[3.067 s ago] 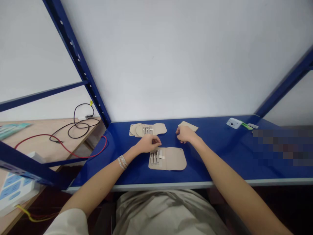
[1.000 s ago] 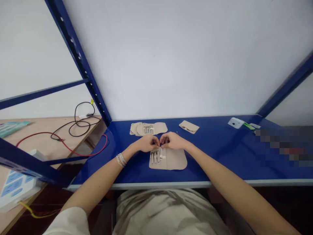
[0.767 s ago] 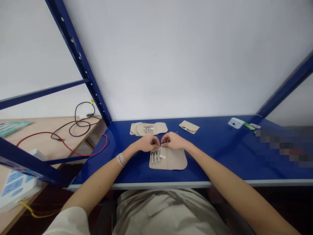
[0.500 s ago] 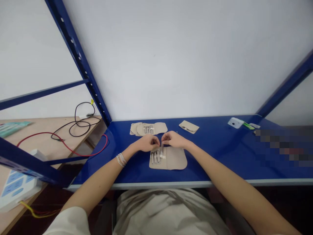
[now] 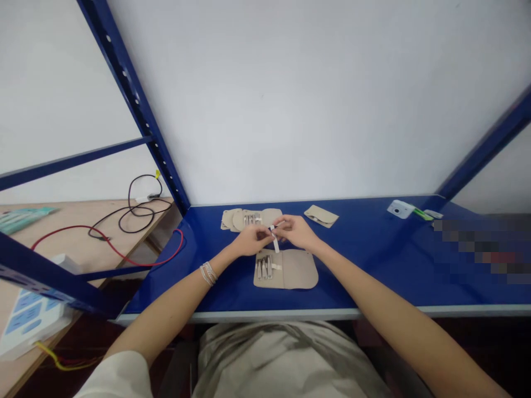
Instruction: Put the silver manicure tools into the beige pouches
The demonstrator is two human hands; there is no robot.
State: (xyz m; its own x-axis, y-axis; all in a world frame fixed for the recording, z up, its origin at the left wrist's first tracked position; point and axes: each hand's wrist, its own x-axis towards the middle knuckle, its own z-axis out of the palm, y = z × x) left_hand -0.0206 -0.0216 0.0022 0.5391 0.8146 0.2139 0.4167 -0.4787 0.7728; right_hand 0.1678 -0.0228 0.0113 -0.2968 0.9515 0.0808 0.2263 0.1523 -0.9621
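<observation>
Red and black cables (image 5: 143, 210) lie on a wooden table (image 5: 62, 213) beside blue steel shelving (image 5: 130, 99).

1. You have no readable text, label, brand, number or sign anywhere in this view.
2. The beige tool roll (image 5: 286, 276) and its white strap (image 5: 275, 241) show no lettering.
3. The white box (image 5: 31, 326) has blue panels, but any print is too small to read.
4. The pale blue instant camera (image 5: 399, 209) is also too small to read.
</observation>
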